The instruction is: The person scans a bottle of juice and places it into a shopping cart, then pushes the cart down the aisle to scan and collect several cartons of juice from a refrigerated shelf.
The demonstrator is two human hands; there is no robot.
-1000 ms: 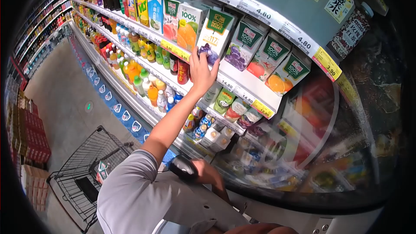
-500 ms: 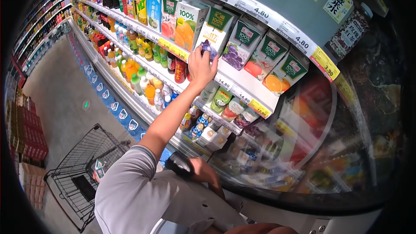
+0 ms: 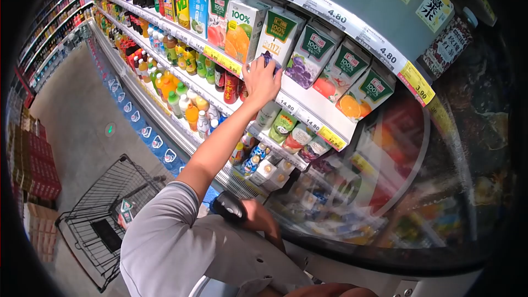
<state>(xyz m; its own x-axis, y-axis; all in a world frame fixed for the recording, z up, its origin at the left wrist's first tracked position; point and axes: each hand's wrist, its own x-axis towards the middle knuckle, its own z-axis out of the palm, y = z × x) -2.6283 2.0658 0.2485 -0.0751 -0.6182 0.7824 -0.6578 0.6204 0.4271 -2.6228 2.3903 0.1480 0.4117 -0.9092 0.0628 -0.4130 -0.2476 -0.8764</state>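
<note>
My left hand (image 3: pixel 262 81) reaches up to the shelf, its fingers curled against the lower front of a juice carton (image 3: pixel 278 28). This white carton has a green label and purple grapes printed low down, partly covered by my fingers. It stands upright in the row. To its left is an orange juice carton (image 3: pixel 240 32); to its right stand a grape juice carton (image 3: pixel 312 55), a carton with red fruit (image 3: pixel 342 70) and another orange carton (image 3: pixel 366 92). My right hand is out of sight; a strip of bare skin shows at the bottom edge.
A shopping cart (image 3: pixel 110 220) on the left holds a carton (image 3: pixel 126 214). Lower shelves carry bottles (image 3: pixel 191 118), red cans (image 3: pixel 231 88) and small cups (image 3: pixel 282 125). Large jugs (image 3: pixel 360 5) stand above. A curved transparent panel (image 3: pixel 404 159) is on the right. Stacked boxes (image 3: pixel 38 165) stand far left.
The view has shifted slightly. My left hand stays at the same juice carton, its fingers shifting a little across the grape print. The carton has not visibly left its place.
</note>
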